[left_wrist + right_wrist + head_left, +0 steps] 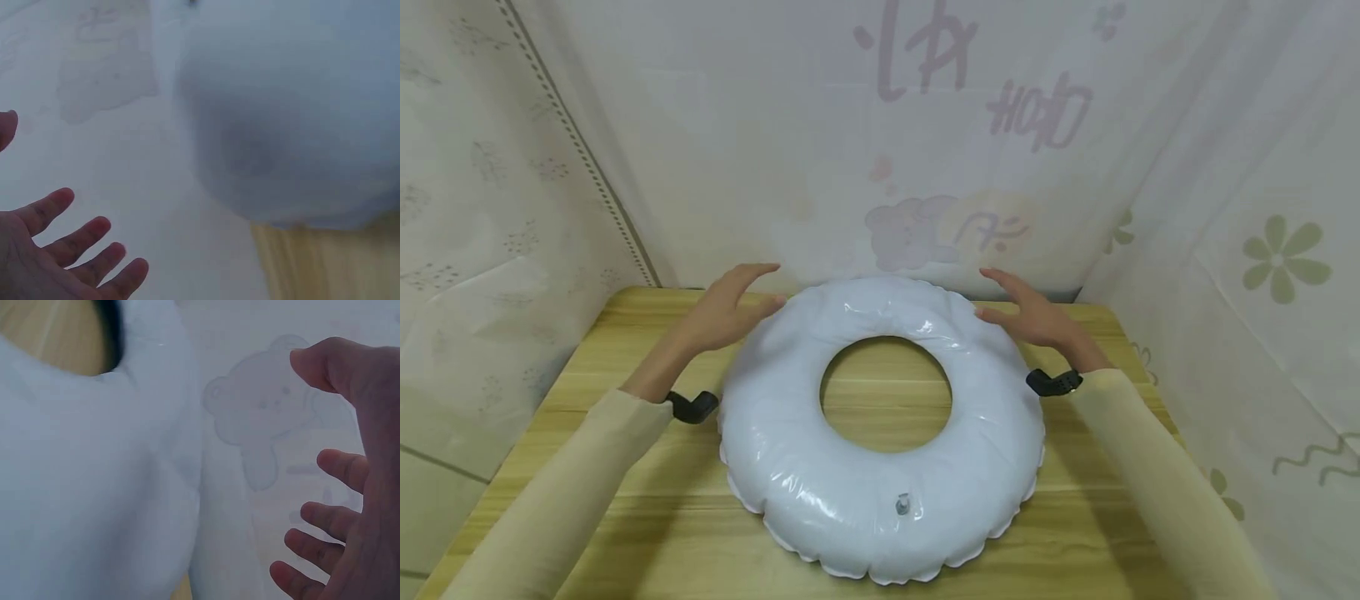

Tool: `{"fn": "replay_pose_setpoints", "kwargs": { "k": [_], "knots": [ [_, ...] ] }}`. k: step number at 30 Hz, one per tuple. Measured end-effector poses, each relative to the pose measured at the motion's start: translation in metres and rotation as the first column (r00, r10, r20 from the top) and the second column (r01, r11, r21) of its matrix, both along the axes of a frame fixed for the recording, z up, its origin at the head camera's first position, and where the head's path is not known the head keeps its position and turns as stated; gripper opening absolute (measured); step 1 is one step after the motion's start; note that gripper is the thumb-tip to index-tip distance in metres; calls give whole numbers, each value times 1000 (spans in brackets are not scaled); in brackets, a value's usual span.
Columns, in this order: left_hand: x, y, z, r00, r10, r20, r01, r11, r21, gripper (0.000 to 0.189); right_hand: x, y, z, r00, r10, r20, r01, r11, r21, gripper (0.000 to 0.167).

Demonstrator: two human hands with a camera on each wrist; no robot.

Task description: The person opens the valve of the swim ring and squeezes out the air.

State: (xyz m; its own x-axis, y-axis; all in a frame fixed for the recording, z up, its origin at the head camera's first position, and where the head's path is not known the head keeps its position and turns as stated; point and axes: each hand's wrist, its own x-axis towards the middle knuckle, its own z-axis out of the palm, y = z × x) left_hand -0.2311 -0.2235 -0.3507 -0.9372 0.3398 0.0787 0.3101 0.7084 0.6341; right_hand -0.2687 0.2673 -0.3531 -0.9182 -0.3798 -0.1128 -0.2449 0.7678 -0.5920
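A white ring [775,400], puffed up and glossy, lies flat in the middle of the table [1075,492], its far rim close to the cloth [760,125] that hangs behind. The wood of the table shows through the round hole, and a small clear valve [902,503] stands on the near part of the ring, a little right of its middle. The seam along the near outer edge is wavy and puckered. The left hand [726,312] is by the far left edge of the ring and the right hand [1033,317] by the far right edge, roughly mirroring each other. Both are wide and hold nothing: thumbs stand well apart from the fingers, and palms face inward. In the head view the thumb tips come right up to the outline of the ring; in each wrist view a gap of pale cloth shows between the fingers and the white surface. That surface is blurred in the wrist views. Each wrist wears a black band [692,407] just beyond the cuff of a cream sleeve [572,492]. The cloth behind carries faint pinkish lettering and a pale bear [259,403], while the right side has a green flower [1287,258] and wavy lines. Small sprig prints dot the left side, beside a dark dashed line.
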Motion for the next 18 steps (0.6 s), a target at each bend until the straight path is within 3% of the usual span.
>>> {"fn": "replay_pose_setpoints", "kwargs": {
  "k": [6, 11, 15, 18],
  "knots": [
    [37, -14, -33, 993, -80, -86, 75, 996, -52, 73, 30, 2, -9, 992, 102, -79, -94, 991, 95, 85],
    [63, -5, -57, 984, -100, -147, 86, 992, -96, 78, 57, 2, -30, 966, 199, -166, -174, 973, 155, 88],
    [70, 7, -66, 974, -95, -204, 73, 991, -112, 84, 76, 3, -54, 931, 268, -249, -219, 953, 209, 99],
    [69, 14, -74, 972, -112, -207, 80, 984, -159, 90, 85, 2, -70, 921, 276, -276, -214, 948, 235, 105]
  ]
}}
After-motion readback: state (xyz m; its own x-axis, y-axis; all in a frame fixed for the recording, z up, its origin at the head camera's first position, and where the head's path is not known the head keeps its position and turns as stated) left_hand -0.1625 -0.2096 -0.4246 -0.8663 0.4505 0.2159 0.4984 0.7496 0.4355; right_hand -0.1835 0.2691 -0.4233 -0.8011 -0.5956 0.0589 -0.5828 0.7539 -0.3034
